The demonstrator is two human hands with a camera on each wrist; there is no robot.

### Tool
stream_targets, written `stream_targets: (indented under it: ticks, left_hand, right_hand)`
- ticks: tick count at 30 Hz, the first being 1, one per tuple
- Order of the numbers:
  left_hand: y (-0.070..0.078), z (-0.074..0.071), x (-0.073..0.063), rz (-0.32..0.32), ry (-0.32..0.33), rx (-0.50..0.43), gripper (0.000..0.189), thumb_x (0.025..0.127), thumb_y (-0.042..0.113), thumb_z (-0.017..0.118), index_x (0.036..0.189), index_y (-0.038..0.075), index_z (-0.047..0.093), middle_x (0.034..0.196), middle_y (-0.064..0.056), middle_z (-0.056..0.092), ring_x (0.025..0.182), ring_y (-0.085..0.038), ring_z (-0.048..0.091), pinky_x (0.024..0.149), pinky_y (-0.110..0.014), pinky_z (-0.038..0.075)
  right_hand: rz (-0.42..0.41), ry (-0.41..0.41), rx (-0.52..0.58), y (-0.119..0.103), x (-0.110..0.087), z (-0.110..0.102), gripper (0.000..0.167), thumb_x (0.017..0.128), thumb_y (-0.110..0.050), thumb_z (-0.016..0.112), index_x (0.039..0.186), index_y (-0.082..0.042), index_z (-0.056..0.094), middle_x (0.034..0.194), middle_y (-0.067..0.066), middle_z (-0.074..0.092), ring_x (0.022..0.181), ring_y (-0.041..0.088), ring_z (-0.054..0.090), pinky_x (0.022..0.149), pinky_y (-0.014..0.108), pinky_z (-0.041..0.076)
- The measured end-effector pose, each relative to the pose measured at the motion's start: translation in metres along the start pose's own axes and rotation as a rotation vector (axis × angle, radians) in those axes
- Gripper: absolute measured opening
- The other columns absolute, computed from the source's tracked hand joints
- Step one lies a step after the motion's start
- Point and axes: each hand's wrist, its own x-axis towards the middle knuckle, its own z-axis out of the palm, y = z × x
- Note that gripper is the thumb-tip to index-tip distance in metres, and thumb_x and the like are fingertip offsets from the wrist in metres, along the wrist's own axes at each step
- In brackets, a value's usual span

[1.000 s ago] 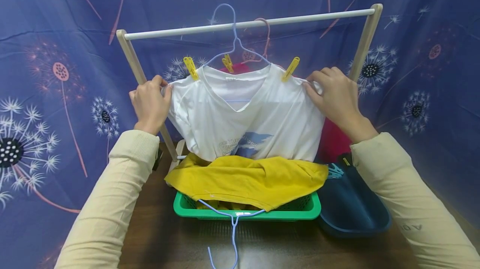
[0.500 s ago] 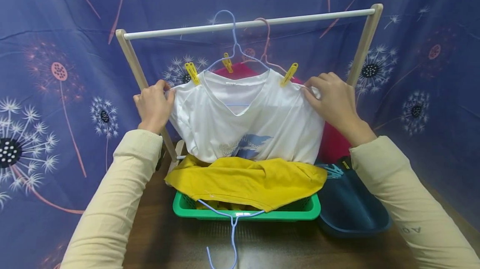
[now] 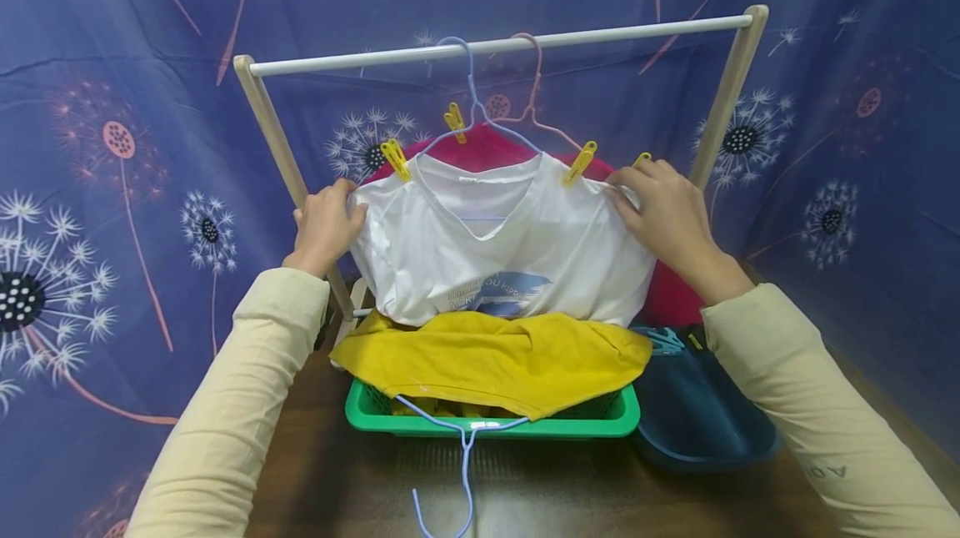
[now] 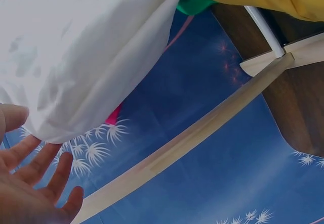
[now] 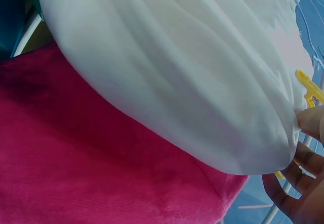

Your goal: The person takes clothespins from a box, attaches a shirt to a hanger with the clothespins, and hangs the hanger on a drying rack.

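Note:
A white V-neck T-shirt (image 3: 412, 254) hangs on a light-blue wire hanger (image 3: 472, 92), with a yellow clothespin (image 3: 395, 159) and another yellow clothespin (image 3: 580, 163) at its shoulders. My left hand (image 3: 324, 225) pinches one shoulder end between thumb and fingers, the other fingers spread in the left wrist view. At the opposite shoulder, my right hand (image 3: 671, 213) pinches the cloth the same way. The hanger's hook overlaps the white rod (image 3: 615, 37) of the wooden rack in the head view. Below, the shirt's lower part is hidden behind a yellow garment (image 3: 487, 359).
Behind the shirt, a red garment (image 3: 675, 296) hangs from a pink hanger (image 3: 537, 75). The yellow garment, on a second blue hanger (image 3: 467, 480), lies over a green basket (image 3: 487, 428). At right stands a dark blue bin (image 3: 705, 413) with teal clips (image 3: 666, 341) inside.
Both hands have come down with the shirt, the left also shifting right. The hanger's hook has dropped from above the rod to the rod's level. More of the red garment shows behind.

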Motion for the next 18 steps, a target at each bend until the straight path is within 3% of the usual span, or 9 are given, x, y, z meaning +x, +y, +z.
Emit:
stream_targets:
  ticks: [10,18]
  left_hand:
    - [-0.005,0.005,-0.015,0.050,-0.026,-0.004,0.042,0.092,0.021,0.051,0.129,0.004,0.045,0.122,-0.020,0.054,0.110,-0.043,0.047,0.085,-0.058,0.028]
    - [-0.014,0.009,-0.037,0.081,-0.066,0.035,0.037,0.092,0.022,0.050,0.123,0.003,0.050,0.118,-0.020,0.058,0.108,-0.044,0.048,0.086,-0.059,0.029]
  right_hand:
    - [-0.033,0.002,0.020,0.003,-0.003,0.002,0.015,0.084,-0.008,0.063,0.098,-0.004,0.066,0.086,0.016,0.062,0.080,0.032,0.053,0.072,0.047,0.048]
    - [0.001,-0.014,0.037,0.005,-0.010,-0.001,0.021,0.085,-0.016,0.062,0.100,-0.002,0.064,0.095,0.017,0.062,0.087,0.032,0.053,0.078,0.048,0.048]
